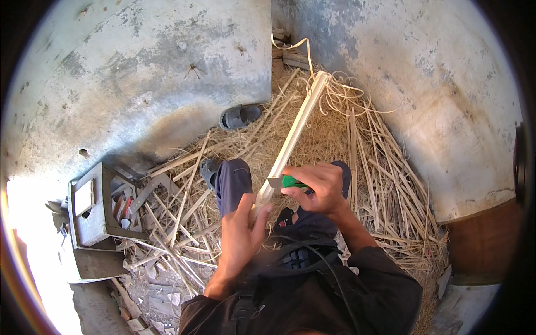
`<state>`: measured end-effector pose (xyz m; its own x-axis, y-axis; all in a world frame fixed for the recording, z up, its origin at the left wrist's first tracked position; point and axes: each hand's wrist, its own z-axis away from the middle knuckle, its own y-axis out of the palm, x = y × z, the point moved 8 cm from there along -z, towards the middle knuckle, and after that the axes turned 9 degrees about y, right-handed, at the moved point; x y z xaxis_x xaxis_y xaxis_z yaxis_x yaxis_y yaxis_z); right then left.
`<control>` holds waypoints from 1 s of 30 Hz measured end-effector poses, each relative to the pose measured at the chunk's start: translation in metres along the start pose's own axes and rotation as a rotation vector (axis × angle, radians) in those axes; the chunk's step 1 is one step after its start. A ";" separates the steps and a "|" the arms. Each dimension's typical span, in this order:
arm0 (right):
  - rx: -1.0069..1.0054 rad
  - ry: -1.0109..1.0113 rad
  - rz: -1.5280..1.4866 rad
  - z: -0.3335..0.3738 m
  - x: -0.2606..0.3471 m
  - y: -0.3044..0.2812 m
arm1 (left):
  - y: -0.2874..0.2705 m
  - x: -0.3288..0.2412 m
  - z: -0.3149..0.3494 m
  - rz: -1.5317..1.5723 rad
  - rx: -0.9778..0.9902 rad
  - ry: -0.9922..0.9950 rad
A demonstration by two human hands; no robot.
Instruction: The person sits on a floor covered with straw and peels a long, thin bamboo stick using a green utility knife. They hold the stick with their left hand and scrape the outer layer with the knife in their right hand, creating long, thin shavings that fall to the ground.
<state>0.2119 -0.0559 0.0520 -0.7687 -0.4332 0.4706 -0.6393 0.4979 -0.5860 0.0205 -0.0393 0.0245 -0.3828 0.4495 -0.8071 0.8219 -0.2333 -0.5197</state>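
A long pale stick (297, 132), which looks like split bamboo or wood, slants from my lap up to the far wall corner. My left hand (241, 230) is closed around its near end, thumb along the side. In my right hand (322, 187) is a green-handled knife (290, 181), fingers wrapped round the handle. Its short, broad grey blade lies against the stick just beyond my left hand; whether it cuts in, I cannot tell. Thin curled strips (343, 96) hang about the stick's far end.
Straw-like shavings (318, 142) cover the floor. Many split sticks (393, 178) lie on the right, more on the left. A wooden box (96, 209) with odds and ends stands at left. A dark sandal (240, 117) rests by the worn wall (184, 50).
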 end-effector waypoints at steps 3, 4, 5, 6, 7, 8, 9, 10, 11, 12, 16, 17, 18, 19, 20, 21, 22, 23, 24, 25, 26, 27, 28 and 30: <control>0.010 -0.001 0.057 -0.002 0.001 0.000 | -0.001 0.001 0.001 0.001 0.002 -0.001; -0.002 -0.010 0.064 -0.002 0.003 -0.001 | -0.002 0.000 0.001 0.007 0.000 0.001; -0.013 -0.018 0.072 -0.003 0.004 -0.002 | -0.003 -0.002 0.000 0.014 -0.003 0.002; -0.025 -0.026 0.079 -0.002 0.005 -0.003 | -0.003 -0.004 0.001 0.020 -0.004 0.003; -0.058 -0.023 0.064 -0.001 0.003 -0.006 | -0.002 -0.003 0.001 0.013 0.002 0.005; -0.091 -0.020 0.049 0.000 -0.001 -0.008 | -0.001 -0.001 0.003 0.006 0.008 0.007; -0.124 -0.020 0.035 0.000 -0.005 -0.011 | 0.000 0.001 0.004 0.000 0.012 0.010; -0.202 0.060 0.010 -0.001 -0.017 -0.018 | 0.001 0.003 0.008 -0.001 0.042 -0.012; -0.280 0.140 -0.016 -0.003 -0.032 -0.027 | 0.003 0.006 0.012 -0.002 0.071 -0.035; -0.357 0.220 -0.035 -0.005 -0.050 -0.039 | 0.006 0.009 0.017 0.003 0.103 -0.055; -0.408 0.527 0.177 -0.007 -0.124 -0.093 | 0.017 0.007 0.037 0.086 0.168 0.009; -0.426 0.520 0.152 -0.009 -0.127 -0.098 | 0.018 0.007 0.039 0.097 0.179 0.016; -0.413 0.493 0.119 -0.007 -0.126 -0.095 | 0.019 0.006 0.040 0.110 0.187 0.021; -0.399 0.465 0.087 -0.002 -0.126 -0.090 | 0.018 0.008 0.039 0.086 0.162 0.023; -0.386 0.437 0.055 0.005 -0.126 -0.084 | 0.017 0.009 0.036 0.097 0.167 -0.012; -0.318 0.508 0.039 0.013 -0.134 -0.071 | 0.015 0.009 0.032 0.112 0.180 -0.045; -0.281 0.491 0.011 0.013 -0.126 -0.061 | 0.013 0.011 0.028 0.119 0.187 -0.081; -0.245 0.475 -0.016 0.012 -0.116 -0.049 | 0.012 0.009 0.025 0.120 0.186 -0.058; -0.209 0.456 -0.047 0.011 -0.106 -0.038 | 0.010 0.009 0.023 0.126 0.162 -0.038; -0.179 0.429 -0.064 0.011 -0.095 -0.031 | 0.010 0.009 0.020 0.135 0.140 -0.018; -0.149 0.401 -0.081 0.012 -0.084 -0.026 | 0.010 0.008 0.018 0.145 0.118 0.002; -0.120 0.375 -0.094 0.013 -0.075 -0.021 | 0.010 0.007 0.015 0.154 0.110 0.006; -0.121 0.316 -0.116 0.014 -0.067 -0.018 | 0.010 0.004 0.013 0.164 0.102 0.009; -0.121 0.198 -0.161 0.014 -0.051 -0.013 | 0.009 0.001 0.008 0.169 0.095 0.011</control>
<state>0.2594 -0.0505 0.0266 -0.6384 -0.3645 0.6779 -0.7420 0.5257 -0.4161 0.0242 -0.0477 0.0171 -0.2376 0.4059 -0.8825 0.8306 -0.3861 -0.4012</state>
